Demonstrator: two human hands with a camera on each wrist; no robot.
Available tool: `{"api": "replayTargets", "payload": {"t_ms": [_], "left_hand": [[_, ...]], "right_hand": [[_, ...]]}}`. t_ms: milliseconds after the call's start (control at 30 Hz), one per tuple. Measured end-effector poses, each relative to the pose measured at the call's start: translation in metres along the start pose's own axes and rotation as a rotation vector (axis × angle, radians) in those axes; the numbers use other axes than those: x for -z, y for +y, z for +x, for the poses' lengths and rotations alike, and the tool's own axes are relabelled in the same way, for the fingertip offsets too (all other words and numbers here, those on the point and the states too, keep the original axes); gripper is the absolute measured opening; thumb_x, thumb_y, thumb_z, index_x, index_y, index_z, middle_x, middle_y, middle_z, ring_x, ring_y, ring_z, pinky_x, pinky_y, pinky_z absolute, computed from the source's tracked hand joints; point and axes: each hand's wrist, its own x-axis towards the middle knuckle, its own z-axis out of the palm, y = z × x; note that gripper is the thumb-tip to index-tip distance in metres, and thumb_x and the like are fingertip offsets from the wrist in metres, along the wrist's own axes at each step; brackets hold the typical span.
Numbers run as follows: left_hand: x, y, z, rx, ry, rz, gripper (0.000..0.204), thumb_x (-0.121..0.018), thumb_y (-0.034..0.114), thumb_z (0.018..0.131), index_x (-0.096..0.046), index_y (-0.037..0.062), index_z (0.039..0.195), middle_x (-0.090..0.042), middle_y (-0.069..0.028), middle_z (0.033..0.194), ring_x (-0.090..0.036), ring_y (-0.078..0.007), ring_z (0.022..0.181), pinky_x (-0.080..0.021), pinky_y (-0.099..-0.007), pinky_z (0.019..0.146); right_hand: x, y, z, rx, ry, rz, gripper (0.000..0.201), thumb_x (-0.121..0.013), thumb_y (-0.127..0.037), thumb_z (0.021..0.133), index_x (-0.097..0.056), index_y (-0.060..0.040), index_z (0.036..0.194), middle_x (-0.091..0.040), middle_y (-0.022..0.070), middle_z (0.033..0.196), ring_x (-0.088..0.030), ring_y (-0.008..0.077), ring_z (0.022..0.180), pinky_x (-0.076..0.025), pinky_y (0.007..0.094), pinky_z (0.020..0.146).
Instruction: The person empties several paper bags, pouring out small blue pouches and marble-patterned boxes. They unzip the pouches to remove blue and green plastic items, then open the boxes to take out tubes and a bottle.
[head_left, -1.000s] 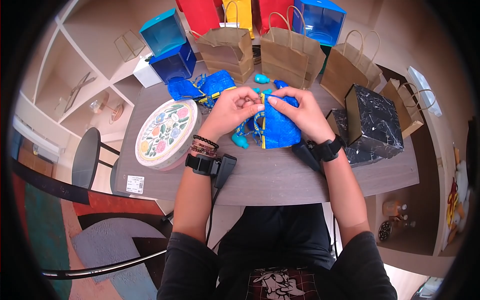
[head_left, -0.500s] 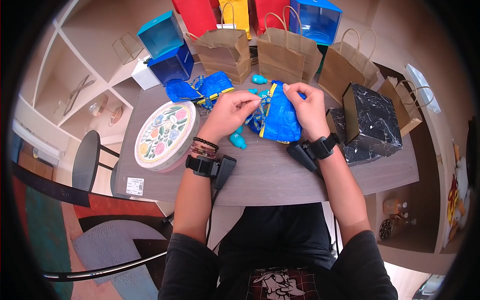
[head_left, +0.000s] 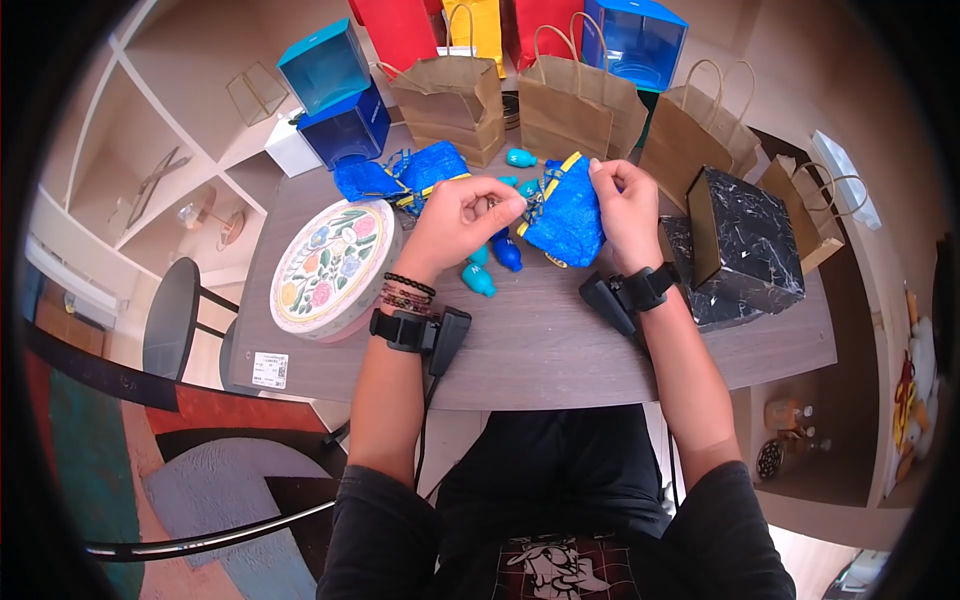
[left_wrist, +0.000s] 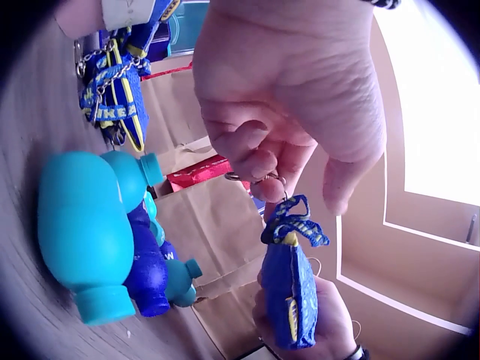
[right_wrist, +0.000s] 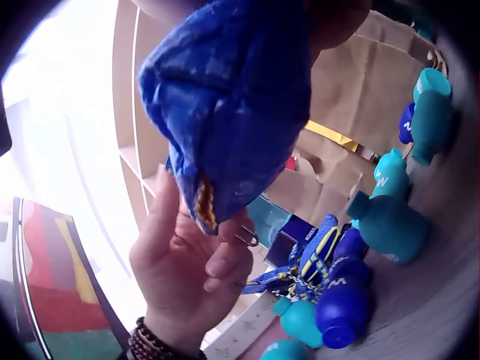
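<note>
A small blue bag with yellow trim [head_left: 572,218] is held tilted above the table between the two hands. My left hand [head_left: 458,225] has its fingers curled round a metal clasp [left_wrist: 262,178] at the bag's strap end. With thumb and fingers, my right hand [head_left: 630,215] pinches the bag's far side; it shows behind the bag in the left wrist view. Below lie teal bottles [head_left: 478,280] and a dark blue bottle [head_left: 507,252]. In the right wrist view the bag [right_wrist: 225,105] covers much of the upper part.
More blue bags [head_left: 432,168] lie behind the left hand. A round floral box [head_left: 335,265] is at the left, black marbled boxes [head_left: 750,240] at the right. Brown paper bags [head_left: 565,115] and blue boxes [head_left: 345,125] line the back.
My right hand has moved right, away from the left. The bag has turned and tilted, its lower edge now higher, and a dark blue bottle has come into view below.
</note>
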Motion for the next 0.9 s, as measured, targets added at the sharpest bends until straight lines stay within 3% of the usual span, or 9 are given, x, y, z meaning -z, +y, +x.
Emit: {"api": "replayTargets", "payload": {"t_ms": [67, 200, 267, 400, 667, 900], "left_hand": [[0.005, 0.006, -0.001, 0.149, -0.112, 0.049, 0.016, -0.065, 0.010, 0.081, -0.062, -0.0032, 0.090, -0.057, -0.0001, 0.075, -0.047, -0.0010, 0.062, -0.038, -0.0176, 0.054], [0.002, 0.005, 0.002, 0.166, -0.068, 0.232, 0.013, -0.065, 0.005, 0.077, -0.061, -0.0016, 0.088, -0.050, 0.0029, 0.070, -0.040, -0.0004, 0.056, -0.033, -0.0181, 0.051], [0.000, 0.000, 0.004, -0.043, 0.029, 0.198, 0.014, -0.065, 0.001, 0.069, -0.062, 0.0013, 0.083, -0.045, 0.0010, 0.063, -0.036, -0.0046, 0.049, -0.031, -0.0231, 0.046], [0.001, -0.001, 0.004, -0.047, 0.043, 0.286, 0.017, -0.060, -0.005, 0.066, -0.062, 0.0020, 0.082, -0.045, -0.0004, 0.070, -0.038, -0.0059, 0.054, -0.032, -0.0223, 0.048], [0.000, 0.007, 0.004, -0.079, -0.010, 0.120, 0.028, -0.062, -0.004, 0.063, -0.060, 0.0064, 0.089, -0.040, 0.0006, 0.075, -0.035, -0.0085, 0.060, -0.032, -0.0205, 0.051], [0.003, -0.005, 0.003, -0.127, -0.102, 0.096, 0.016, -0.065, 0.011, 0.075, -0.061, 0.0029, 0.088, -0.040, 0.0005, 0.075, -0.037, -0.0083, 0.063, -0.033, -0.0206, 0.056]], "right_hand": [[-0.001, -0.004, -0.002, 0.074, 0.001, -0.049, 0.025, -0.060, -0.023, 0.084, -0.062, 0.0008, 0.078, -0.060, 0.0102, 0.062, -0.056, 0.0160, 0.057, -0.044, 0.0318, 0.056], [-0.001, -0.014, -0.007, 0.178, 0.007, -0.122, 0.025, -0.059, -0.023, 0.084, -0.061, 0.0006, 0.079, -0.061, 0.0110, 0.064, -0.058, 0.0183, 0.060, -0.045, 0.0323, 0.058], [-0.001, -0.017, -0.008, 0.193, -0.012, -0.115, 0.024, -0.059, -0.023, 0.084, -0.061, 0.0006, 0.080, -0.061, 0.0110, 0.065, -0.058, 0.0180, 0.061, -0.044, 0.0320, 0.058], [-0.002, -0.019, -0.011, 0.211, -0.101, -0.046, 0.024, -0.059, -0.022, 0.085, -0.061, 0.0011, 0.080, -0.061, 0.0114, 0.066, -0.057, 0.0173, 0.061, -0.044, 0.0314, 0.058], [-0.002, -0.017, -0.009, 0.203, -0.114, -0.033, 0.023, -0.059, -0.021, 0.085, -0.061, 0.0015, 0.080, -0.061, 0.0112, 0.067, -0.057, 0.0172, 0.061, -0.044, 0.0310, 0.058], [-0.001, -0.015, -0.006, 0.213, -0.087, -0.059, 0.023, -0.058, -0.021, 0.085, -0.061, 0.0013, 0.080, -0.061, 0.0119, 0.067, -0.057, 0.0185, 0.062, -0.044, 0.0317, 0.058]]}}
